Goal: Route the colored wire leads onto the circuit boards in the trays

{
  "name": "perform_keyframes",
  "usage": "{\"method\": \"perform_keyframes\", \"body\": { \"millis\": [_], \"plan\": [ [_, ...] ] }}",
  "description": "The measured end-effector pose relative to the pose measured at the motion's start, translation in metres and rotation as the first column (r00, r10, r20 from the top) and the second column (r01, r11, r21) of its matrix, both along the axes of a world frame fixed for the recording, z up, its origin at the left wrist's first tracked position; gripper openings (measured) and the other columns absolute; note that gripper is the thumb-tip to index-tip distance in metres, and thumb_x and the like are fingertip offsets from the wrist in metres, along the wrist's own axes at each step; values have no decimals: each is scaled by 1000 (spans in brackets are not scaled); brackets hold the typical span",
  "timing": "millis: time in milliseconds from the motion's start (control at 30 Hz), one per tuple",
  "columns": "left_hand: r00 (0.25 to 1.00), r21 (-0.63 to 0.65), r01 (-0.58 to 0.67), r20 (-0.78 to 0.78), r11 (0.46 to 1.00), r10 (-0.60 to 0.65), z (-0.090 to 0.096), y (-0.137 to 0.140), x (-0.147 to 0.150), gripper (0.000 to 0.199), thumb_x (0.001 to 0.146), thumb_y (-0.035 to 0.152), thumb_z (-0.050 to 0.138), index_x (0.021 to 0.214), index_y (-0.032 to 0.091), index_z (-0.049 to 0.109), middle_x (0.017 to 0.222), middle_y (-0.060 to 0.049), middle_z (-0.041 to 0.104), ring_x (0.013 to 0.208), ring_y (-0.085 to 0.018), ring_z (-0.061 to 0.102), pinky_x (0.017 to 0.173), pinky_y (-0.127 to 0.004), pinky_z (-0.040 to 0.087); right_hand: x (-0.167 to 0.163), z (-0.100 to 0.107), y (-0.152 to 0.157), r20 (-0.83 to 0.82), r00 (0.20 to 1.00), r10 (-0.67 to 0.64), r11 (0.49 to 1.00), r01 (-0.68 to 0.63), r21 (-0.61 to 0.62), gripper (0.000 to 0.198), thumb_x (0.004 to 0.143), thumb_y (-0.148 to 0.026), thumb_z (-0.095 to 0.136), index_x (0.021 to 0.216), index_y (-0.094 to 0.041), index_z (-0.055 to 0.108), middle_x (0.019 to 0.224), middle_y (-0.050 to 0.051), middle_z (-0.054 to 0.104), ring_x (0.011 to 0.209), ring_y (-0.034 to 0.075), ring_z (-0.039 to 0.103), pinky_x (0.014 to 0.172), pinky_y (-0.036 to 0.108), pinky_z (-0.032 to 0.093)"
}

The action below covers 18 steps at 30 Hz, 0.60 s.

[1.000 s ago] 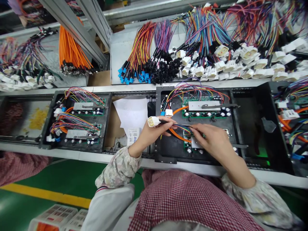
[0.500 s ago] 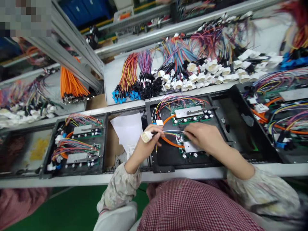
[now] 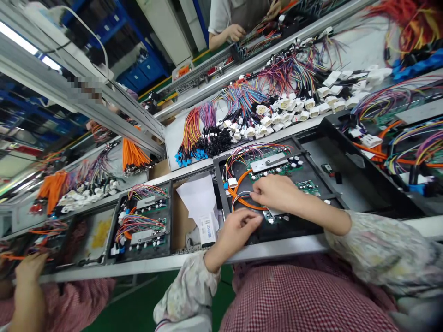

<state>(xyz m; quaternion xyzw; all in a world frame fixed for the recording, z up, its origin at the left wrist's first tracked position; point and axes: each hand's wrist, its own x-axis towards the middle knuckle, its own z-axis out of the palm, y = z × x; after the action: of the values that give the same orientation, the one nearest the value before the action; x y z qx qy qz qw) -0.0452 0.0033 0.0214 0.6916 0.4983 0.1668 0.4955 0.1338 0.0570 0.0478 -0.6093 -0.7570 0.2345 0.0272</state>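
Observation:
My right hand (image 3: pixel 273 192) is over the lower circuit board (image 3: pixel 280 217) in the black tray (image 3: pixel 226 233), its fingertips pinched on thin wires (image 3: pixel 241 195). These wires curve left and down toward my left hand (image 3: pixel 238 230). The left hand is just in front of them, low over the tray's front part, with its fingers loosely stretched to the right and no connector visible in them. Its fingertips are partly hidden. An orange cable (image 3: pixel 244 203) loops beside both hands. Behind lies the upper circuit board (image 3: pixel 270 162), with coloured wires and a white connector (image 3: pixel 232 182).
Wire bundles with white connectors (image 3: pixel 266 122) line the shelf behind. A second tray with boards (image 3: pixel 143 219) is to the left, past some white paper (image 3: pixel 197 196). More wired boards (image 3: pixel 415 161) stand right. A co-worker's hand (image 3: pixel 31 267) is far left; another person (image 3: pixel 238 23) works across.
The white connector that was in my left hand is out of sight. That hand has moved down and right; my right hand has shifted slightly left. The view has turned, showing co-workers' hands.

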Motion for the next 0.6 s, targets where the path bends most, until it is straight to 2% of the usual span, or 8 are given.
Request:
{"method": "perform_keyframes", "body": {
  "millis": [67, 100, 167, 233, 300, 400, 467, 600],
  "plan": [
    [943, -399, 8, 307, 917, 125, -5, 1, 14, 45, 87, 57, 64, 93, 13, 71, 89, -11, 72, 62, -14, 60, 51, -25, 44, -3, -2, -5, -72, 997, -37, 999, 35, -18, 29, 89, -35, 56, 67, -24, 70, 69, 4, 71, 71, 21, 67, 57, 29, 34],
    [899, -523, 16, 380, 852, 217, -7, 3, 20, 50, 79, 60, 72, 90, 12, 70, 87, -12, 73, 55, -11, 57, 47, -23, 41, -4, -3, -7, -103, 994, -46, 999, 43, -30, 30, 90, -36, 55, 66, -25, 69, 67, 3, 70, 69, 21, 67, 56, 29, 34],
    [833, -644, -6, 420, 765, 361, -10, 6, 28, 53, 64, 57, 85, 80, 10, 67, 80, -10, 73, 48, -7, 52, 43, -20, 36, 0, -2, -10, -162, 985, -54, 998, 48, -38, 32, 91, -42, 55, 68, -26, 69, 66, 2, 70, 68, 20, 66, 56, 29, 36],
    [821, -676, -33, 401, 737, 405, -11, 8, 30, 53, 59, 53, 90, 75, 11, 63, 73, -8, 72, 45, -6, 53, 40, -18, 33, 15, -2, -10, -234, 968, -87, 996, 90, 4, 30, 92, -48, 55, 80, -27, 72, 73, 2, 72, 71, 20, 67, 58, 29, 40],
    [846, -661, -40, 376, 749, 378, -11, 10, 26, 52, 60, 53, 89, 75, 12, 61, 69, -6, 72, 44, -7, 56, 38, -17, 32, 42, -8, -7, -290, 940, -183, 968, 223, 113, 33, 94, -51, 53, 102, -26, 73, 86, 4, 75, 79, 22, 69, 66, 32, 47],
    [885, -620, -25, 350, 784, 305, -11, 10, 15, 52, 61, 54, 88, 75, 13, 61, 64, -4, 70, 40, -7, 54, 37, -17, 33, 94, -35, -4, -276, 884, -376, 849, 448, 279, 47, 96, -48, 50, 129, -17, 62, 116, 15, 72, 102, 27, 68, 86, 40, 51],
    [892, -610, -29, 342, 792, 296, -13, 10, 6, 51, 61, 54, 88, 76, 12, 61, 63, -4, 70, 39, -6, 53, 37, -17, 33, 123, -61, -4, -207, 873, -441, 841, 483, 243, 49, 97, -42, 49, 134, -13, 58, 131, 19, 64, 110, 26, 66, 91, 39, 52],
    [874, -601, -70, 348, 796, 339, -16, 8, -19, 51, 63, 52, 88, 82, 13, 60, 63, -2, 69, 37, -6, 51, 35, -16, 33, 150, -106, -8, -92, 874, -477, 841, 484, 243, 40, 98, -34, 50, 121, -5, 64, 117, 24, 67, 105, 30, 68, 87, 43, 53]
  ]
}}
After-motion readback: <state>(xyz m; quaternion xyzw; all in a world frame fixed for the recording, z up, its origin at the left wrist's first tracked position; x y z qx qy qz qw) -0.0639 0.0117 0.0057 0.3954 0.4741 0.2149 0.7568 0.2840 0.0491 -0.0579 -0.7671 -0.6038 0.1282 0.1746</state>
